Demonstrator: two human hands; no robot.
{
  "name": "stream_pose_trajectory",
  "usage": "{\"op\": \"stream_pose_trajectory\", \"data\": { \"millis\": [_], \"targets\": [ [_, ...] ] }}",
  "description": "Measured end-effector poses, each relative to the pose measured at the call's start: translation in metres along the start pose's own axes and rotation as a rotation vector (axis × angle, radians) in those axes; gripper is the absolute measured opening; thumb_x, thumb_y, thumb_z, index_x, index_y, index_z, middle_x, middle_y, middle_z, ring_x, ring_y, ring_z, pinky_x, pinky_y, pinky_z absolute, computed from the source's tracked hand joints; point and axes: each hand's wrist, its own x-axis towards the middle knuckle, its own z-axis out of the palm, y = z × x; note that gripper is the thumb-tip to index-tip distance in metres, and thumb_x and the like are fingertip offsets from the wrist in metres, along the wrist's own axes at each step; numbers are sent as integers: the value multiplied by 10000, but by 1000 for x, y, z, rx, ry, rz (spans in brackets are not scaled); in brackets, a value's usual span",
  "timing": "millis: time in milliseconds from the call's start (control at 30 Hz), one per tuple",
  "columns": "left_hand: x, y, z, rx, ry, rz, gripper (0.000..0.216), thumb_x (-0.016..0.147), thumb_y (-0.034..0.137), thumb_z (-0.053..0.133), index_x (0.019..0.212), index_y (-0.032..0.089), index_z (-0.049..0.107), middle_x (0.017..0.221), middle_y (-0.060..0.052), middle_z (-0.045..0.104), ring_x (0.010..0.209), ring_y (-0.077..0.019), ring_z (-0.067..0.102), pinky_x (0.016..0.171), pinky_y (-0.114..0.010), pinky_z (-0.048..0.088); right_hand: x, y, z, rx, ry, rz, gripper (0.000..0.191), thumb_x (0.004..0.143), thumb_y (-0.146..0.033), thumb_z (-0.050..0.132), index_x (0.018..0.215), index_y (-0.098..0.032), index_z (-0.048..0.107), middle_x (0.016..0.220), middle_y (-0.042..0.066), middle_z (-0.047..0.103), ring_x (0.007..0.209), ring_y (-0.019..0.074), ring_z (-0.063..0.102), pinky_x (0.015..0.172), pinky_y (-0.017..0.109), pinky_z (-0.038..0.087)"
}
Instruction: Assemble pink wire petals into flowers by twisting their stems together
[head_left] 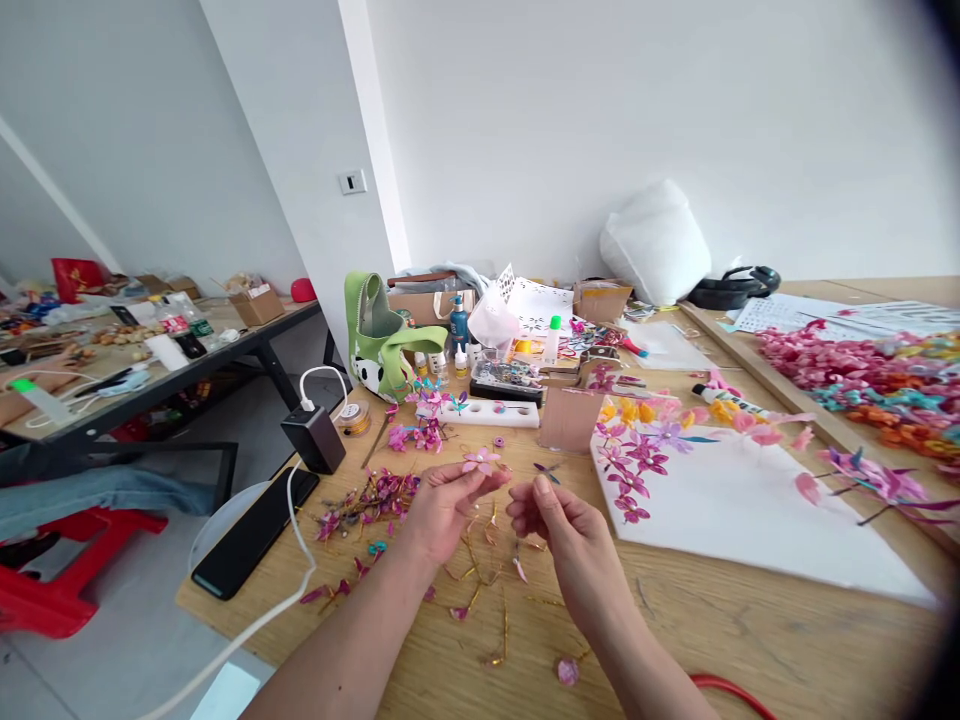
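My left hand point(442, 510) is closed in a pinch on a pale pink flower point(481, 460), held above the table. Close to it on the right, my right hand point(559, 520) is closed too, the thumb pressed to the curled fingers. A dark blue leaf-like piece point(547, 471) shows just beyond the right thumb; whether the fingers hold it or it lies behind them, I cannot tell. Below both hands, loose petals on gold wire stems, one a pink petal point(568, 671), are scattered over the wooden table point(480, 690). Left of them lies a heap of magenta wired flowers point(382, 497).
At right, a white foam board point(720, 510) bears purple and yellow flowers. A black phone point(255, 535) and a charger point(313, 440) with white cables lie at left. Behind stand a holed white strip point(487, 413), a cardboard piece point(571, 418), small bottles and a green bag point(382, 350).
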Motion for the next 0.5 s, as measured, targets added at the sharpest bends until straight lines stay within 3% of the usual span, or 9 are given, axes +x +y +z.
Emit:
{"op": "stream_pose_trajectory", "data": {
  "millis": [100, 267, 500],
  "targets": [
    [0, 0, 1, -182, -18, -112, 129, 639, 178, 771, 759, 136, 746, 888, -94, 734, 948, -227, 649, 966, -374, 414, 1, -1, 1, -97, 11, -61, 439, 748, -569, 616, 826, -143, 686, 735, 70, 666, 676, 182, 572, 634, 282, 467],
    [-4, -4, 7, -141, -70, -145, 124, 634, 186, 777, 744, 136, 753, 1028, -106, 704, 1040, -248, 596, 920, -343, 431, -1, -1, 6, -177, -182, -96, 395, 860, -509, 497, 948, -168, 676, 873, 61, 676, 796, 195, 580, 773, 305, 451],
    [-6, -11, 10, -104, -62, -207, 114, 649, 200, 763, 744, 137, 754, 917, -99, 717, 788, -159, 612, 726, -264, 449, 0, 8, 7, -147, -269, -141, 305, 870, -440, 520, 913, -168, 650, 858, 46, 652, 801, 179, 577, 758, 272, 451]
  ]
}}
